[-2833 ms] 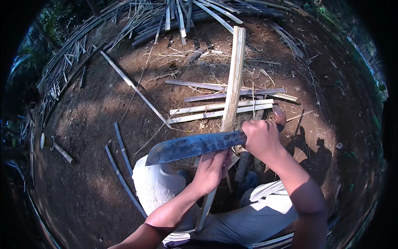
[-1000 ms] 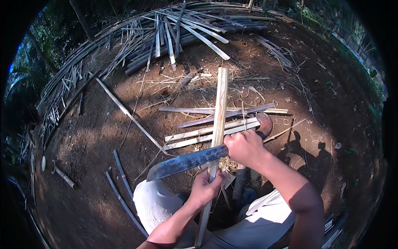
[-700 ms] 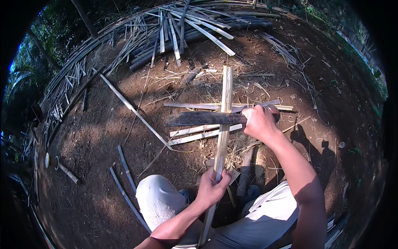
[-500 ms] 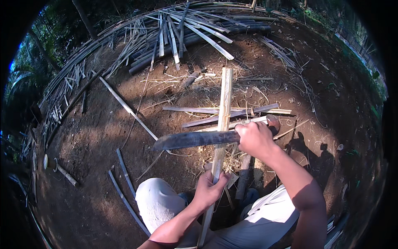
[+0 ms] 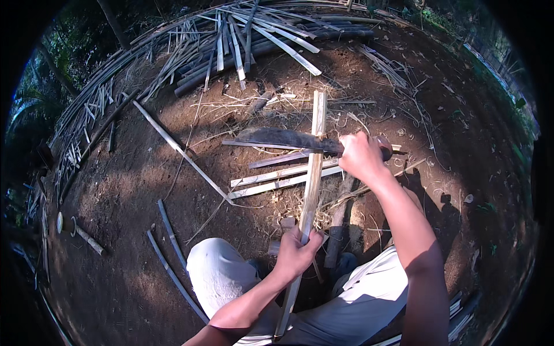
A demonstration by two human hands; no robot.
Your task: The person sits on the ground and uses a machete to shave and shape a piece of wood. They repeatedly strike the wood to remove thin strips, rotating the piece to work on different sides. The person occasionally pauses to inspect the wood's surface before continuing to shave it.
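Observation:
My left hand (image 5: 296, 252) is wrapped round the lower part of a long bamboo strip (image 5: 312, 190), which points away from me and slopes slightly right toward its far end. The near end of the strip lies between my legs. My right hand (image 5: 362, 154) grips the handle of a machete (image 5: 277, 137), with the dark handle end showing past my fist. Its broad dark blade lies crosswise over the upper half of the strip, tip toward the left. Whether the edge bites into the strip I cannot tell.
Several split strips (image 5: 271, 184) lie on the ground beyond my knees, among curled shavings. A short log (image 5: 337, 225) lies near my feet. Farther off is a big pile of bamboo (image 5: 242, 46). One long pale strip (image 5: 179, 149) lies at the left.
My right hand has moved the machete away from me along the strip, toward its far end. My left hand keeps its hold at nearly the same place.

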